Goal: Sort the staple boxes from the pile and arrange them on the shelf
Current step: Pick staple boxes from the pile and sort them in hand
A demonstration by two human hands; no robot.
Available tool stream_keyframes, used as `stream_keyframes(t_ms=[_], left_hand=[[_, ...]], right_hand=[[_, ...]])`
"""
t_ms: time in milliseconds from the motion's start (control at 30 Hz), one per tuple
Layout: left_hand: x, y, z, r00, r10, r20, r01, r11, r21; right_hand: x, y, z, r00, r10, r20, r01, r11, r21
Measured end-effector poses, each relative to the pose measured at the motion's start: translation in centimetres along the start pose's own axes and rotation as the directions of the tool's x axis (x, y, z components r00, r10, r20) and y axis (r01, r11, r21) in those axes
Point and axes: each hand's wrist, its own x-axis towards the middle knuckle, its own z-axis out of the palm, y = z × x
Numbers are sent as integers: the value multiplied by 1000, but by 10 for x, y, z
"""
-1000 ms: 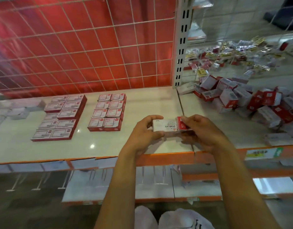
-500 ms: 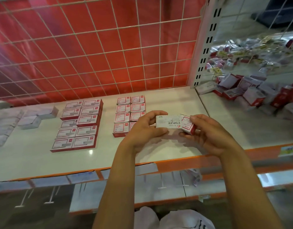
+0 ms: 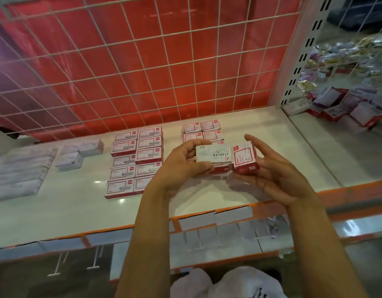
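SORTING IN PROGRESS: A person is holding two staple boxes above the shelf (image 3: pixel 82 207), one in each hand. The left hand (image 3: pixel 181 168) is pinching a white staple box (image 3: pixel 213 155) by its end, thumb over the far edge and fingers beneath. The printed word STAPLES is facing up, likely so the label can be read and the kind told apart. The right hand (image 3: pixel 280 177) is cradling a red-and-white box (image 3: pixel 245 157) in curved fingers. This box is tipped on edge at three o'clock of the white one, and whether the two are touching cannot be told.

At nine o'clock of the hands, a two-column block (image 3: pixel 136 160) of red-trimmed boxes is lying flat with labels up and edges flush. That layout appears meant to keep one kind together and every face readable. A second block (image 3: pixel 202 131) is sitting at twelve o'clock, partly hidden behind the hands. Farther toward nine o'clock, pale packs (image 3: pixel 78 157) are grouped apart from the red ones.

At two o'clock, past the perforated upright (image 3: pixel 294 61), the unsorted pile (image 3: pixel 336 108) is lying jumbled in the neighbouring bay. The pair in hand seems to be under comparison before each box goes to its own group.
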Motion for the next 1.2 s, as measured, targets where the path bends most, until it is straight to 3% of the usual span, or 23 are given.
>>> stream_keyframes(t_ms=[133,267,433,567,1200], left_hand=[[-12,-8,-14,999,-26,-47,30,994,102],[-18,-11,-26,992,-35,-118,48,992,114],[-19,-16,-26,987,-63,-146,79,991,110],[-10,-17,-24,982,-76,-173,91,993,80],[26,-11,-23,930,-105,-352,102,994,-27]], right_hand=[[5,15,16,998,22,67,-17,997,-79],[7,22,20,997,-52,-53,44,990,-131],[11,12,19,981,-162,-105,140,972,-190],[18,1,19,978,-173,-113,115,910,-398],[142,-29,7,951,-196,-240,34,835,-549]])
